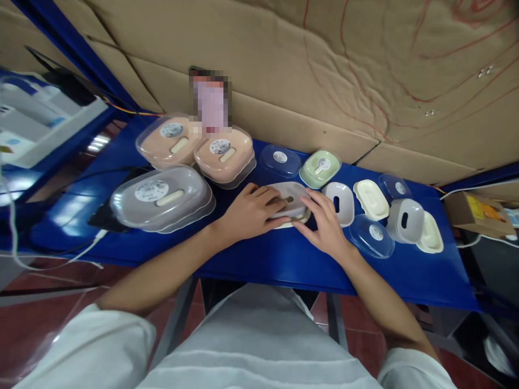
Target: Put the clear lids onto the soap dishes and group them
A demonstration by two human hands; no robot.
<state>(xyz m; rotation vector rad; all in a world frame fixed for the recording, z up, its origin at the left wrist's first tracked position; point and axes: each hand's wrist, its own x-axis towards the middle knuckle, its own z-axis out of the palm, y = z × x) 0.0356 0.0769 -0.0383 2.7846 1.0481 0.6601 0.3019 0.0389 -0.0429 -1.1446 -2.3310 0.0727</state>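
Observation:
In front of me, at the table's middle, a grey slotted soap dish tray (288, 190) lies over a cream base (302, 218), of which only the near edge shows. My left hand (259, 209) grips the tray's left side, fingers across its top and thumb at the near edge. The right end is between the thumb and fingers of my right hand (324, 220). Just right of that hand sits another grey slotted tray (345, 208). Behind the hands are a clear lid (280, 161) with a round label and a green lidded soap dish (321, 168).
Large peach lidded boxes (225, 154) and a large grey one (162, 197) stand at the left. Rightward are cream bases (371, 199), stacked grey trays (405, 220) and clear lids (371, 236). A phone (211, 102) leans against the cardboard wall (275, 119). Cables (87, 254) cross the left end.

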